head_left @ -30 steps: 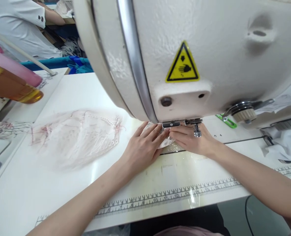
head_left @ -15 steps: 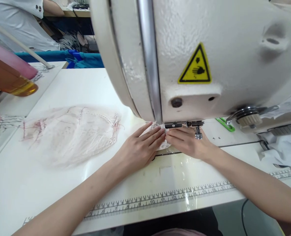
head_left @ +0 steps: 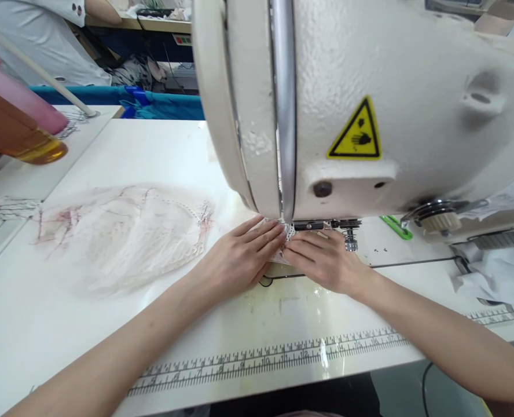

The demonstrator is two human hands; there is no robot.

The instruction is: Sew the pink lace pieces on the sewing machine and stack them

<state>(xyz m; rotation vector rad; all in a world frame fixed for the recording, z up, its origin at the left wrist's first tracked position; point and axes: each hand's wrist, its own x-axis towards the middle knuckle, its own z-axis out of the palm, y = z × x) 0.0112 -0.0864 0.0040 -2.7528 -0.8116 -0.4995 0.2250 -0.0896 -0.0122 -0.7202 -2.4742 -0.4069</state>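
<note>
My left hand [head_left: 239, 258] lies flat with fingers stretched out on a small piece of white lace [head_left: 288, 233] under the head of a cream sewing machine [head_left: 370, 98]. My right hand [head_left: 324, 260] rests beside it, fingers extended and pressing the same lace near the presser foot [head_left: 309, 225]. The fingertips of both hands almost touch. Most of the lace is hidden by the hands and the machine head.
A pile of sheer pink-white lace pieces [head_left: 122, 231] lies on the white table [head_left: 153, 150] to the left. A printed ruler [head_left: 265, 359] runs along the front edge. A green tool [head_left: 396, 227] and white cloth [head_left: 504, 278] lie right. A person in white [head_left: 35, 40] is behind.
Both hands have slid slightly left with the lace. The view has shifted, so the machine head sits further right and lower.
</note>
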